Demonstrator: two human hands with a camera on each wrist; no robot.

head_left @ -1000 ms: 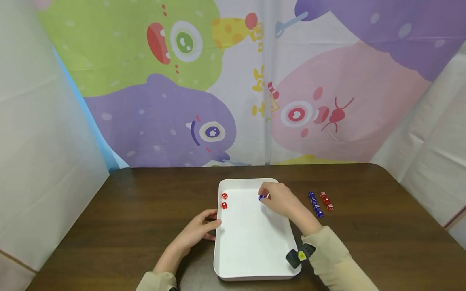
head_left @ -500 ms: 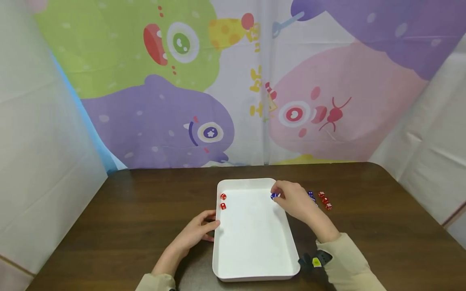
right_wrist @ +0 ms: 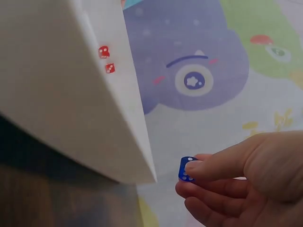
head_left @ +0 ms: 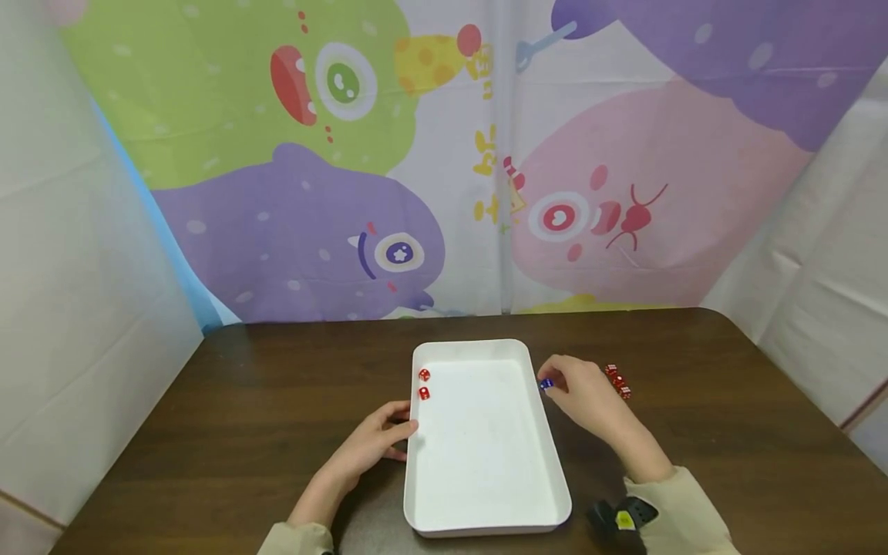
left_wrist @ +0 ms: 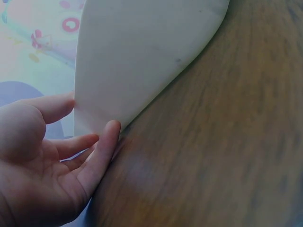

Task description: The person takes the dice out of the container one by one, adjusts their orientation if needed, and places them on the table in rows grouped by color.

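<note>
My right hand (head_left: 583,393) pinches a blue die (right_wrist: 187,169) between thumb and fingers, just outside the right wall of a white tray (head_left: 486,462). Two red dice, an upper red die (head_left: 425,375) and a lower red die (head_left: 425,393), lie inside the tray along its left wall. On the tray's left side my left hand (head_left: 375,439) rests with its thumb at the rim. In the left wrist view its fingers (left_wrist: 106,146) touch the outer wall near the table. The blue dice on the table are hidden behind my right hand.
A short row of red dice (head_left: 619,381) lies on the dark wooden table (head_left: 291,385), right of my right hand. Behind the table hangs a curtain (head_left: 333,231) with cartoon figures. White sheets (head_left: 90,270) hang at both sides.
My right hand has carried the blue die rightward, from over the tray to beyond its right wall. The row of blue dice on the table has become covered. My left hand stays in place.
</note>
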